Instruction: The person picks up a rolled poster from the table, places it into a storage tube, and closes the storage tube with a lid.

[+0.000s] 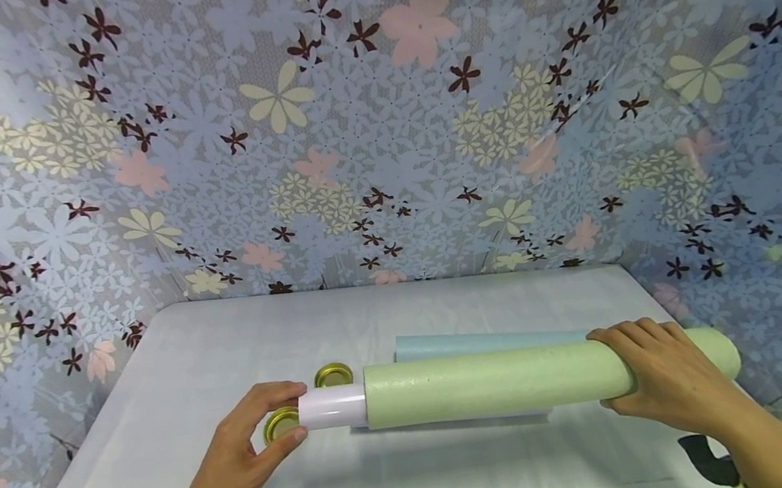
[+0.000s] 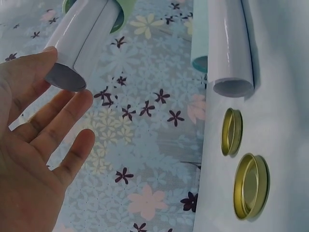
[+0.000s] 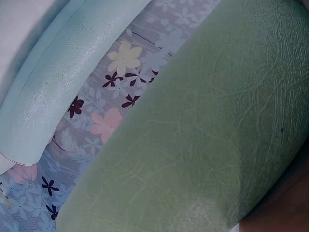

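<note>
A light green cardboard tube (image 1: 495,380) with a creased texture is held level above the table. My right hand (image 1: 655,365) grips it from above near its right end. Out of its left end sticks a glossy white paper roll (image 1: 332,407). My left hand (image 1: 254,442) pinches the roll's free end between thumb and fingers; the left wrist view shows the roll's open end (image 2: 67,79) by the fingertips. Two gold round lids (image 2: 231,131) lie on the table close to the left hand, the nearer lid (image 2: 252,187) partly overlapped by that hand in the head view.
A light blue tube (image 1: 481,339) lies on the table behind the green one. Another white roll (image 2: 231,43) lies beside the blue tube. The white-covered table (image 1: 252,332) ends at a floral cloth (image 1: 377,153) that hangs behind and at both sides.
</note>
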`<state>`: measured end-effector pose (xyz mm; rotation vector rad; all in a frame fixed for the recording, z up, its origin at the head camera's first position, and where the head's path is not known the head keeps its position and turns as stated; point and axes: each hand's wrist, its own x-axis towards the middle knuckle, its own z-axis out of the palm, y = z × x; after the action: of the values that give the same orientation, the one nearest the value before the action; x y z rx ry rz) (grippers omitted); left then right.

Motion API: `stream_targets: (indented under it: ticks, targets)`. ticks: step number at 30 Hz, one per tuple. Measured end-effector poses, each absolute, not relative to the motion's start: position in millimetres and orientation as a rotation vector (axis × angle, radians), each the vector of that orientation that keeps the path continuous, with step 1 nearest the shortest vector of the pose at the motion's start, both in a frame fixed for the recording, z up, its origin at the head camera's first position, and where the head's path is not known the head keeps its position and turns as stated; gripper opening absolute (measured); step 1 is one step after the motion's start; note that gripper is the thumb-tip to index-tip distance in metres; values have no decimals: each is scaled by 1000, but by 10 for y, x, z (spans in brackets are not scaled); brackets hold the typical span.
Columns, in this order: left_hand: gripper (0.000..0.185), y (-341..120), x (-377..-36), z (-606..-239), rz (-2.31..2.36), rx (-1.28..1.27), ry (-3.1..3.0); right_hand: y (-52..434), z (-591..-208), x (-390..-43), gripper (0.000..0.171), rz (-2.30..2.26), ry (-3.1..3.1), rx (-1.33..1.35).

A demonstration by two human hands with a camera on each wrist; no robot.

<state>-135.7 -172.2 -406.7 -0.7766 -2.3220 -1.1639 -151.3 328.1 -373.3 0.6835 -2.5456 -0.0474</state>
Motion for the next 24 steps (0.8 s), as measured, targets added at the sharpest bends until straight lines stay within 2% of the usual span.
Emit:
stream_targets:
  ticks: [24]
  targets:
    - [43,-1349,-1438,-4068,-1273,-960,-2229,3224,-3740,-1489,82,-39,-2570,657]
